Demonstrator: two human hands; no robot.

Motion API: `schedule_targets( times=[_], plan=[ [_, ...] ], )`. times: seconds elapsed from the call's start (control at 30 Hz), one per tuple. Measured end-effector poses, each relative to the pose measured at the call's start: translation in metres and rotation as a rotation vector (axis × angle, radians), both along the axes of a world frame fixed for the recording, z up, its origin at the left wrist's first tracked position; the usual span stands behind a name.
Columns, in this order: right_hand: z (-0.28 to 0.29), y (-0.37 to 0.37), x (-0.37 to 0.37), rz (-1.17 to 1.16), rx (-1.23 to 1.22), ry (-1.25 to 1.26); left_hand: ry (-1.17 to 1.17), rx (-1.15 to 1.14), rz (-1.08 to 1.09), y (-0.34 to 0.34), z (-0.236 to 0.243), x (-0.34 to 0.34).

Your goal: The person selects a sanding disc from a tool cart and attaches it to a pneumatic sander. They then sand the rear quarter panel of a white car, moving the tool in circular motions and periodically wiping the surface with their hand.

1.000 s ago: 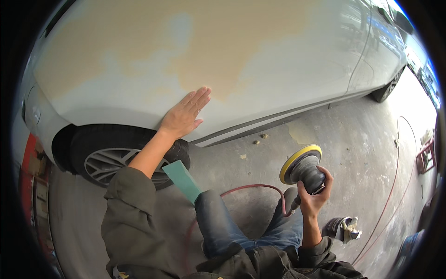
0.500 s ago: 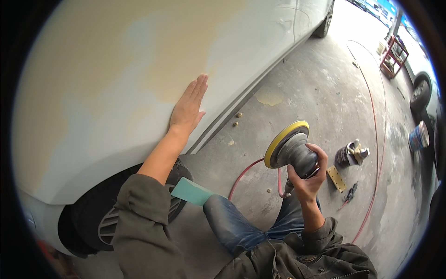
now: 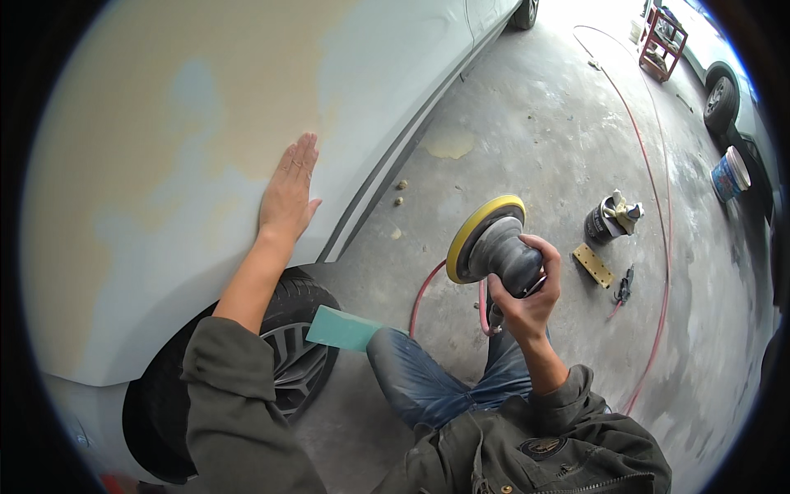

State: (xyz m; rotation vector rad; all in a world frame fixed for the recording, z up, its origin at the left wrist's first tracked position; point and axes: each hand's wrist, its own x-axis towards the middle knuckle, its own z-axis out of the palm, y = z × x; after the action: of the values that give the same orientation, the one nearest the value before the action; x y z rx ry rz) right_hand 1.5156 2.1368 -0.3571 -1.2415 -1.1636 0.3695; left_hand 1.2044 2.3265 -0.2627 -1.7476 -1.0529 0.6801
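Observation:
My left hand (image 3: pixel 288 188) lies flat on the white car panel (image 3: pixel 346 90), fingers stretched together and pointing away from me, just above the wheel arch. Around it the panel carries wide tan patches with blurred edges. In my right hand (image 3: pixel 533 284) is a grey air sander (image 3: pixel 504 251), gripped round its body and held up off the floor. The sander's round pad with a yellow rim (image 3: pixel 476 226) is tilted up to the left. A red hose (image 3: pixel 421 300) runs from the sander down by my knees. Beside my left knee rests a green rectangular sheet (image 3: pixel 341 329).
Below the panel is the car's wheel (image 3: pixel 300 362). On the concrete floor to the right are a dark can (image 3: pixel 603 226) with a cloth, a yellow perforated block (image 3: pixel 593 265), an air blow gun (image 3: pixel 625 286) and a long red hose (image 3: pixel 661 214). Farther off stand a bucket (image 3: pixel 729 174) and a red cart (image 3: pixel 663 41).
The view has shifted, so the car and floor things sit farther left in it. My left hand still lies flat on the panel, and my right hand still holds the sander up.

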Motion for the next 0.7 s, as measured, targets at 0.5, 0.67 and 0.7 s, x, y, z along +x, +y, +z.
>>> schedule_targets(
  times=[0.5, 0.67, 0.7],
  plan=[
    [-0.021, 0.079, -0.015, 0.274, 0.008, 0.077, -0.086, 0.059, 0.069, -0.045, -0.016, -0.022],
    [-0.025, 0.113, -0.024, 0.377, -0.008, 0.107, -0.081, 0.172, 0.073, 0.008, 0.046, 0.007],
    [-0.030, 0.119, -0.024, 0.381, -0.016, 0.125, -0.081, 0.189, 0.056, 0.017, 0.043, 0.011]
  ],
)
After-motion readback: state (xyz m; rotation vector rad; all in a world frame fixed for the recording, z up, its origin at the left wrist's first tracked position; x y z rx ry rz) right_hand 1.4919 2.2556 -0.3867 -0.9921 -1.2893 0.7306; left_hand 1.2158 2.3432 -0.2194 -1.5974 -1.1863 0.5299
